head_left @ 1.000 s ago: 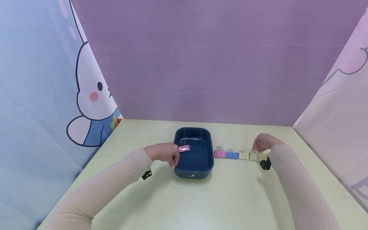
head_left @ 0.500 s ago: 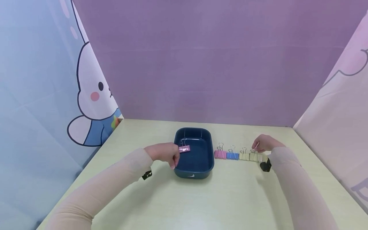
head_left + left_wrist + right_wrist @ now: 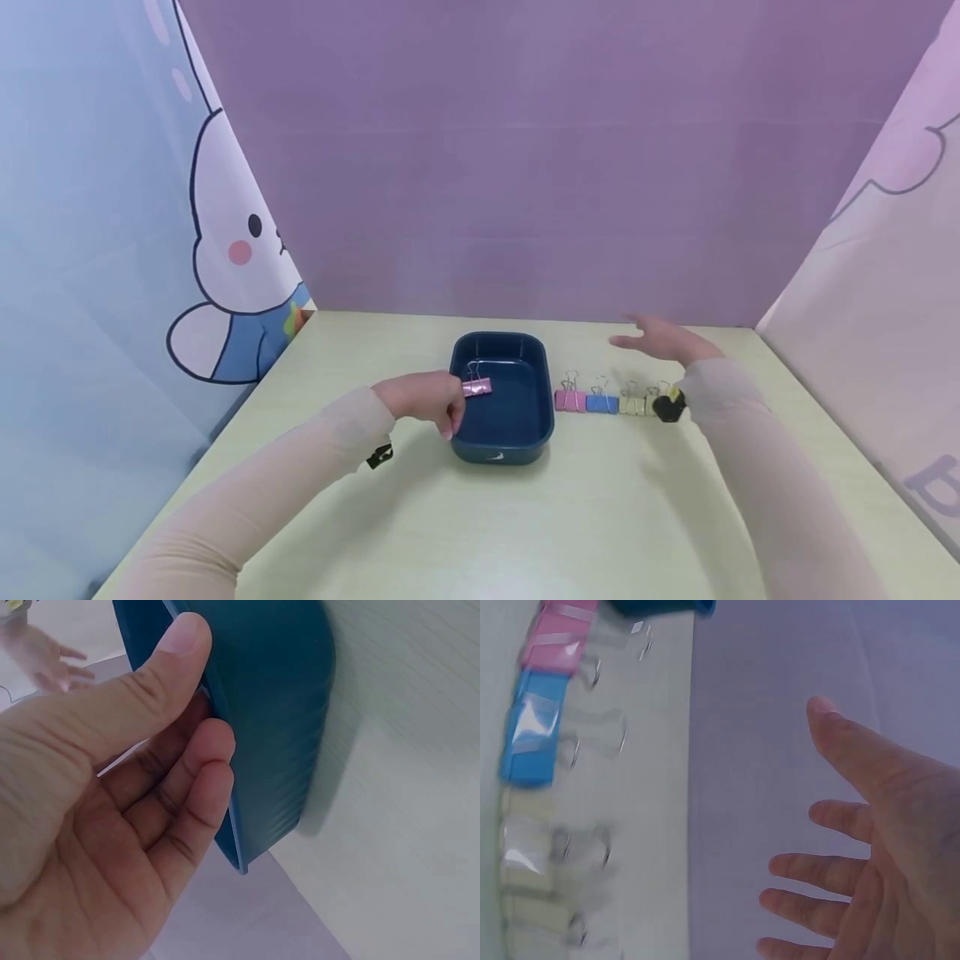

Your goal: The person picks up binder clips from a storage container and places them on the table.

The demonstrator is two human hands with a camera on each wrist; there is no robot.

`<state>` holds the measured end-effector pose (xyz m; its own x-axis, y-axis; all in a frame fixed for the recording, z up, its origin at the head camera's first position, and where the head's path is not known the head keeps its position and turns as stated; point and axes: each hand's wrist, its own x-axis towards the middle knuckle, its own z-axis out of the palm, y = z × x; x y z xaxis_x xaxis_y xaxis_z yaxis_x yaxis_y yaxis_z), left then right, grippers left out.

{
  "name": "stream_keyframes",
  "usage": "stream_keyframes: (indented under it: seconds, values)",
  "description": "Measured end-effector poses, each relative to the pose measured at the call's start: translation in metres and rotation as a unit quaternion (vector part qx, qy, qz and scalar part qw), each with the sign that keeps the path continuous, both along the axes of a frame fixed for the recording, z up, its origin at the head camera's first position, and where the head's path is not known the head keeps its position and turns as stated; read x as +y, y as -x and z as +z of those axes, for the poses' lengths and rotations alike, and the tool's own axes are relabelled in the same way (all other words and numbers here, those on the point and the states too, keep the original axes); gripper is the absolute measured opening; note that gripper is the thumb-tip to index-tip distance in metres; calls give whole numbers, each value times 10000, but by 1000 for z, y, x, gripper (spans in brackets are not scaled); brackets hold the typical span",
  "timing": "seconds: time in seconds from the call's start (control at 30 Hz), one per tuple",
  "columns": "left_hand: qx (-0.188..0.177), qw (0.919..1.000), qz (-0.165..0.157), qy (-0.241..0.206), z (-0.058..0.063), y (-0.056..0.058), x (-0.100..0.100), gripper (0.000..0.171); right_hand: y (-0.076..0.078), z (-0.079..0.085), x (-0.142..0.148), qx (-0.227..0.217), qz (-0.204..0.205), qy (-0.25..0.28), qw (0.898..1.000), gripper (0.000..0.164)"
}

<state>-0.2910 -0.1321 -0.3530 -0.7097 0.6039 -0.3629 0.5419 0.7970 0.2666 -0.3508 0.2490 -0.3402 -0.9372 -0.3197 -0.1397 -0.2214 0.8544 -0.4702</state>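
My left hand (image 3: 427,398) grips the left rim of a dark blue plastic tray (image 3: 498,456), thumb and fingers pinching its edge in the left wrist view. Inside the tray lies a pink binder clip (image 3: 478,387), partly hidden behind that hand. My right hand (image 3: 663,340) hovers above and behind a row of binder clips, its fingers spread and holding nothing. From the tray rightward the row has a pink clip (image 3: 570,402), a blue clip (image 3: 602,405) and pale yellow clips (image 3: 632,406), handles raised. The right wrist's black band covers the row's right end.
The pale wooden table (image 3: 480,533) carries the tray and the row. A purple backdrop (image 3: 525,208) rises behind the table's far edge. Printed cloths hang at both sides, with a cartoon rabbit (image 3: 240,217) on the left one.
My right hand has let go of the rightmost visible yellow clip's handle, lifted and moved left, with its fingers spread. The left hand keeps its hold on the tray. The view has shifted slightly.
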Motion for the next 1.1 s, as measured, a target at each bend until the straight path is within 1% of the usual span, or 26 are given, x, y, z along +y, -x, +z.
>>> stream_keyframes:
  seconds: [0.23,0.33,0.4,0.53,0.6,0.67,0.73,0.83,0.93,1.0,1.07,1.1]
  values:
    - [35,10000,25,48,0,0,0,9,8,26,-79,311,592,-142,9977,76]
    - [43,10000,-27,44,0,1,2,10,11,32,-114,388,889,-192,9951,66]
    - [76,9999,-86,65,0,2,4,9,15,33,-135,436,1049,-215,9933,59]
    - [123,9997,-201,62,-1,4,6,9,21,26,-174,434,1220,-302,9911,47]
    - [135,9996,-255,33,-4,5,6,9,22,19,-190,491,1342,-521,9884,41]
    - [136,9995,-296,-27,-6,5,7,9,22,11,-203,600,1480,-859,9834,36]
    - [143,9993,-327,-103,-8,5,8,9,21,3,-215,547,1586,-1096,9797,29]
    - [188,9990,-354,-179,-8,3,8,10,17,-5,-227,359,1571,-1384,9772,20]
    - [254,9987,-402,-172,-8,2,10,11,14,-9,-233,191,1428,-1556,9773,15]
    - [272,9986,-424,-172,-8,1,11,12,13,-11,-234,11,1241,-1633,9787,13]
    - [294,9984,-451,-163,-7,1,12,13,12,-14,-235,-277,937,-1526,9834,12]
    - [308,9983,-464,-159,-7,1,13,13,12,-15,-234,-377,844,-1525,9840,13]
